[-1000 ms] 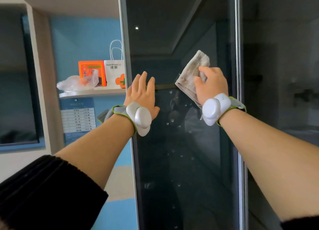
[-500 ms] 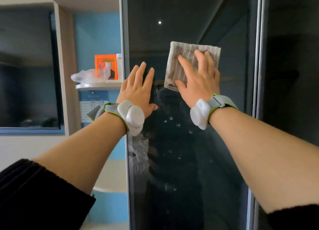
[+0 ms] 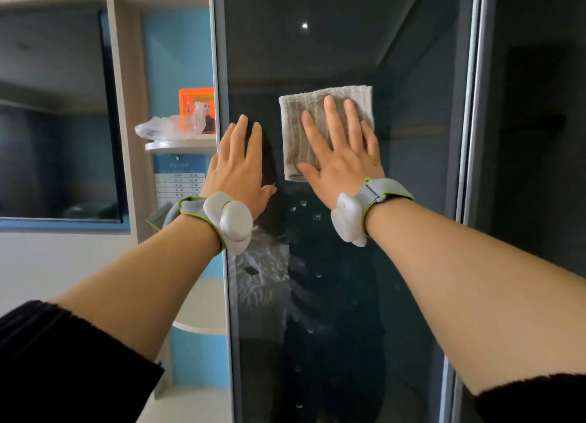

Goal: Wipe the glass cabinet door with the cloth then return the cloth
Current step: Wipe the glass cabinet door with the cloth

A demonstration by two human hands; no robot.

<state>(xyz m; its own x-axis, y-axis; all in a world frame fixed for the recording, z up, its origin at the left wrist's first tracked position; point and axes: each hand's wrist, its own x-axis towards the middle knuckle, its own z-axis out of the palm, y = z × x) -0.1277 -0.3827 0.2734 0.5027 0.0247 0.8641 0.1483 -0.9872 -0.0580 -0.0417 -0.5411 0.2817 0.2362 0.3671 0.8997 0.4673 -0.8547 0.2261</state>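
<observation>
A tall dark glass cabinet door [image 3: 412, 264] fills the middle of the head view, with several water drops on its lower half. A folded grey-beige cloth [image 3: 304, 121] lies flat against the glass at about head height. My right hand [image 3: 342, 156] presses it there with the palm and spread fingers. My left hand [image 3: 237, 165] rests flat on the glass by the door's left frame, fingers together and pointing up, holding nothing. Both wrists wear white devices on grey straps.
Left of the door, a white shelf [image 3: 180, 145] carries an orange box [image 3: 196, 102] and a clear plastic bag [image 3: 168, 126]. Below hang a printed sheet [image 3: 177, 188] and a lower round shelf [image 3: 199, 308]. A second dark panel [image 3: 539, 169] stands right of the door's frame.
My right hand went from gripping the bunched cloth to pressing it flat, spread out on the glass and a little higher. The view shifted left. My left hand stayed on the glass.
</observation>
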